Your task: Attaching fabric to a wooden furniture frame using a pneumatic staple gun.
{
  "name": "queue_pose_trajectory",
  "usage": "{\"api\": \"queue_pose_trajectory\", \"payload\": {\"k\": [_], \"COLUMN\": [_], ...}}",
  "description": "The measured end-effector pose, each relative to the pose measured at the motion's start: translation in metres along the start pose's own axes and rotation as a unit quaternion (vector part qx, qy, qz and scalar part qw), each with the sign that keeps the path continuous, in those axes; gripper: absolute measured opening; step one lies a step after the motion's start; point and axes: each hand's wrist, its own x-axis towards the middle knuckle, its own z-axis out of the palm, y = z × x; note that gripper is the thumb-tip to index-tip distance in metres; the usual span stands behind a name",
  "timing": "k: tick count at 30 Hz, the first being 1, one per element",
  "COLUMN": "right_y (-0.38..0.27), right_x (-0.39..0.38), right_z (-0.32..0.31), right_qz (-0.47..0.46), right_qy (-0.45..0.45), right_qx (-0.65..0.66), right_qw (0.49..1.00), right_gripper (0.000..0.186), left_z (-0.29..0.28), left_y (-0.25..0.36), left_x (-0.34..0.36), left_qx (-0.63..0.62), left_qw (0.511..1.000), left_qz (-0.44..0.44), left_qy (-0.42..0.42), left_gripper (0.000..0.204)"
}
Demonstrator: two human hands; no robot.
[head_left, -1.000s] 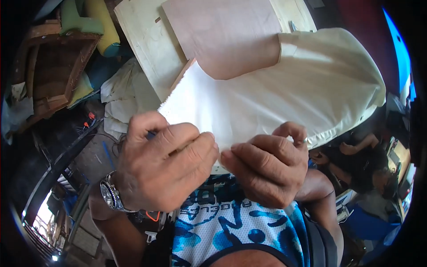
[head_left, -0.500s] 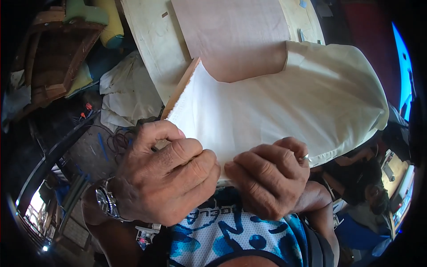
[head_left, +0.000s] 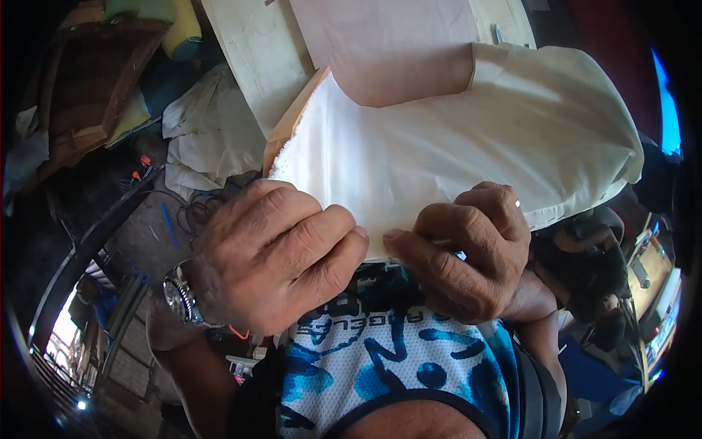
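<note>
White cloth lies stretched over a curved, padded-looking piece, with a frayed edge along a bare wooden strip on the left. My left hand, with a wristwatch, is closed on the cloth's near edge at the left corner. My right hand, wearing a ring, pinches the same near edge to the right, its thumb pressed on the cloth. A short gap separates the hands. The fingertips under the edge are hidden.
A pinkish-brown panel lies on a pale board beyond the cloth. At left are a wooden frame, crumpled pale cloth and dark metal bars. A person in dark clothes is at right, near a light-topped table.
The covered piece and both hands have shifted farther away in the view. My right hand has moved to the right, widening the gap between the hands.
</note>
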Motion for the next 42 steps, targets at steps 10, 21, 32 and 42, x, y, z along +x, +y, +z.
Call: {"api": "queue_pose_trajectory", "payload": {"k": [10,21,32,42], "right_y": [-0.002,0.005,0.019,0.182], "right_x": [-0.005,-0.022,-0.037,-0.227], "right_z": [0.006,0.020,0.014,0.064], "right_qz": [-0.061,-0.207,-0.273,0.348], "right_qy": [0.030,0.105,0.076,-0.126], "right_qx": [-0.015,-0.113,-0.109,-0.111], "right_qw": [0.998,0.966,0.953,0.922], "right_gripper": [0.041,0.030,0.010,0.028], "left_z": [0.040,0.052,0.077,0.106], "left_y": [-0.037,-0.034,-0.004,-0.007], "left_x": [-0.009,-0.021,-0.044,-0.069], "left_qx": [-0.166,-0.084,0.221,0.341], "left_qw": [0.973,0.968,0.950,0.899], "left_qz": [0.099,0.177,0.130,0.044], "left_qy": [0.128,0.157,0.177,0.272], "left_gripper": [0.033,0.022,0.015,0.009]}}
